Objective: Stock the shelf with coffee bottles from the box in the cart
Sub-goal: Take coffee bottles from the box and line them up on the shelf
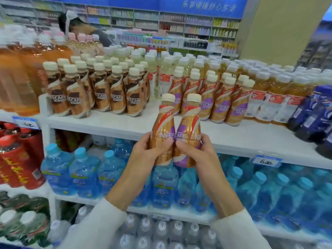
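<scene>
Coffee bottles (217, 105) with purple labels stand in rows on the white shelf (111, 123), to the right of a brown-label group (100, 97). A bare strip of shelf runs along the front edge, and there is a bare patch between the two groups.

Two more purple-label bottles are held side by side, touching, in front of that edge and a little below it. The left bottle (161, 126) is in the left hand (143, 151) and the right bottle (191, 128) is in the right hand (199, 153). Both bottles are close to upright with their caps up.

On each hand the fingers (162, 143) curl round the lower half of the bottle, with the thumb across the front of the label.

The free shelf space lies ahead of and above the fingers, just left of the purple rows, so the left hand looks nearer to it. Setting the bottles down probably means lifting their bases over the shelf edge while keeping them vertical.
</scene>
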